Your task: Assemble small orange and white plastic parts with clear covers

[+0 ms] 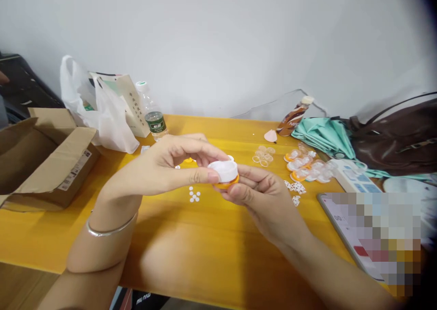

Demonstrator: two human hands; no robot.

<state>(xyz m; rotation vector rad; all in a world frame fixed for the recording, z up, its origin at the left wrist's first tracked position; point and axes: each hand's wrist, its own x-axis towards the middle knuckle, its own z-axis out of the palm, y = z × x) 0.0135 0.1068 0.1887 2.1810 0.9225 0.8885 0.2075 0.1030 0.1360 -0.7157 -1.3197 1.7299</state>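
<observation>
Both hands meet above the middle of the table around a small round white case with an orange base (226,172). My left hand (174,162) pinches its white upper part between thumb and fingers. From the other side, my right hand (261,189) grips the orange lower rim with thumb and fingers. Just below my left hand lie several small white discs (195,195) on the table. An orange piece (189,160) shows partly behind my left fingers. Beyond my right hand are clear plastic rings (263,155) and a pile of orange-and-white parts with clear covers (300,165).
On the yellow table (191,255) are spotted white pieces (296,187), a tablet (355,237), a drink bottle (295,116), a folded green umbrella (326,137) and a brown bag (399,132). At left stand an open cardboard box (51,160), a plastic bag (109,114) and a water bottle (154,114).
</observation>
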